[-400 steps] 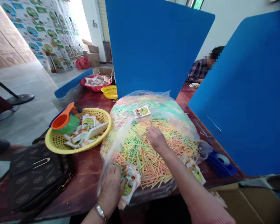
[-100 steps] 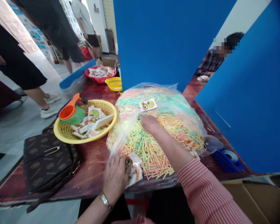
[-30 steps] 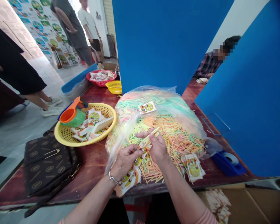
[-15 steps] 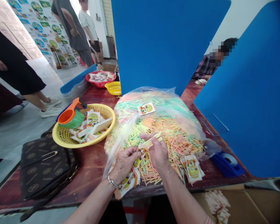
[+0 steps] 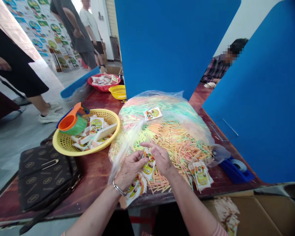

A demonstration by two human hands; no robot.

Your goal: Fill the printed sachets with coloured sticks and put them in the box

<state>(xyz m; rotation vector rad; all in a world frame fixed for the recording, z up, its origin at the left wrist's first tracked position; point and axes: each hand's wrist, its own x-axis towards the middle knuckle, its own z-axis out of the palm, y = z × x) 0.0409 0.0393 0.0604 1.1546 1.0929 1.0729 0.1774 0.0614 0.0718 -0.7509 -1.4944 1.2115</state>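
My left hand (image 5: 130, 169) pinches a small printed packet (image 5: 148, 166) upright in front of me. My right hand (image 5: 161, 161) is closed at the packet's upper edge, thumb against it and index finger stretched past it to the left. The thin sticks it carried no longer show outside the packet. Below the left hand, a fanned stack of the same packets (image 5: 137, 193) lies at the table edge. Just beyond both hands, a large clear plastic bag (image 5: 121, 149) lies open, full of pastel sticks (image 5: 184, 144). One flat packet (image 5: 152, 113) rests on its top.
A yellow basket (image 5: 61, 147) at left holds packets and scoops (image 5: 68, 123), with a dark handbag (image 5: 45, 177) in front. Packets (image 5: 201, 175) and a blue tape dispenser (image 5: 236, 172) are at right. Blue partitions (image 5: 177, 46) stand behind. People (image 5: 73, 29) stand at left; another (image 5: 215, 68) sits at right.
Earlier my right hand reached into the sticks, then brought a small bunch to the packet's mouth. Now that bunch has gone down out of sight and my right fingers are on the packet.
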